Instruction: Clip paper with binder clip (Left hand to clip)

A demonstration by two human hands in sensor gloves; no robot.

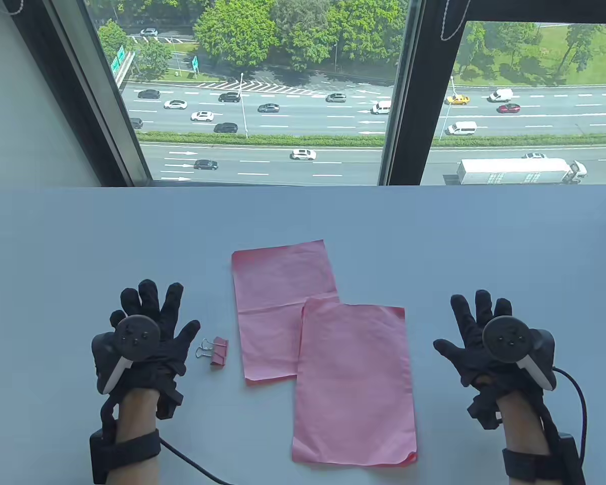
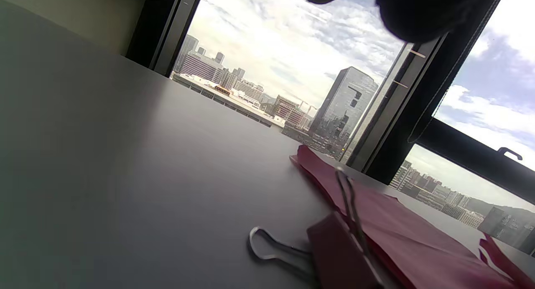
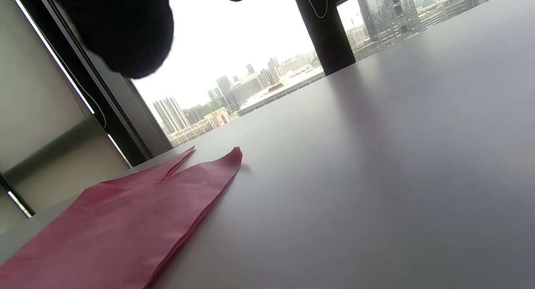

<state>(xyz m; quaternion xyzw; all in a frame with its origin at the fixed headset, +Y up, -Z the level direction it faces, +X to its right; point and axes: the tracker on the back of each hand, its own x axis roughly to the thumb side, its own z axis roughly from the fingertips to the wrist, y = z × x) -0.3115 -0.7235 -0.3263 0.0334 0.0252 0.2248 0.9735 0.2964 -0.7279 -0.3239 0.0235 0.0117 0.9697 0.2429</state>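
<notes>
Two pink paper sheets lie on the grey table: one further back (image 1: pixel 283 308) and one nearer (image 1: pixel 353 379) that overlaps its right lower corner. A small pink binder clip (image 1: pixel 216 351) with silver wire handles lies just left of the papers. My left hand (image 1: pixel 149 328) is spread open and empty, just left of the clip and not touching it. My right hand (image 1: pixel 477 333) is spread open and empty, to the right of the papers. The left wrist view shows the clip (image 2: pixel 334 255) close up beside the paper (image 2: pixel 397 230). The right wrist view shows the papers (image 3: pixel 125 222).
The table (image 1: pixel 81 242) ends at a window behind it. A cable (image 1: pixel 581 399) runs from my right wrist, another (image 1: pixel 192 462) from my left wrist.
</notes>
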